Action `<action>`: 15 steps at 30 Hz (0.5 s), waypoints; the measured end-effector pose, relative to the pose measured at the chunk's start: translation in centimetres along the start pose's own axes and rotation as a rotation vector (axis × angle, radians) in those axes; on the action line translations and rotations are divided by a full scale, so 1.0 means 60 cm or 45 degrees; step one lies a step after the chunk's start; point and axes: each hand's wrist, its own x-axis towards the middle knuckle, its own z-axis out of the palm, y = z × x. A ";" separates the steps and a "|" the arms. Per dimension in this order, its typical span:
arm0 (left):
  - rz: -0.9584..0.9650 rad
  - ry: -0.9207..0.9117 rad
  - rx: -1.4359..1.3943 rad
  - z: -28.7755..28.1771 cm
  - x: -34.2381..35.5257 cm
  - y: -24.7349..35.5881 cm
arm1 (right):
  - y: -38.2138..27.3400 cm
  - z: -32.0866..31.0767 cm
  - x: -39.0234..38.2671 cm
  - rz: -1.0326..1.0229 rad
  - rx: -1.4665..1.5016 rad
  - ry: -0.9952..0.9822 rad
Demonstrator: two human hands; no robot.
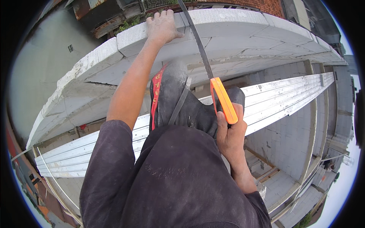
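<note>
My left hand (162,28), dusty and pale, lies over the top of a white block wall (224,19), its fingers bent over the far edge and its thumb out to the right. In my right hand (232,131) is a hand saw with an orange handle (224,100); my fingers are wrapped round the grip. The long toothed blade (198,40) points away from me and crosses the wall top just right of my left hand. A seam in the blocks runs beside the blade. Whether the teeth touch the block, I cannot tell.
Below me, a long ribbed whitish plank or panel (281,98) spans left to right. My dark trousers (171,98) show a red strap (156,95) and a grey strap (180,100). Block-walled space drops away at lower right (281,152). Rooftops (247,7) lie beyond the wall.
</note>
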 end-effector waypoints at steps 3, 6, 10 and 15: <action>0.027 -0.046 0.002 -0.007 0.000 0.002 | -0.018 0.018 0.083 0.145 0.095 -0.020; 0.058 -0.019 -0.050 -0.021 0.014 0.015 | -0.030 0.038 0.160 0.125 0.079 0.001; 0.003 -0.081 -0.021 -0.020 0.004 -0.009 | 0.013 0.025 0.029 0.093 0.070 -0.035; 0.038 -0.063 -0.008 -0.013 0.001 0.008 | 0.042 -0.002 -0.026 0.037 0.075 0.005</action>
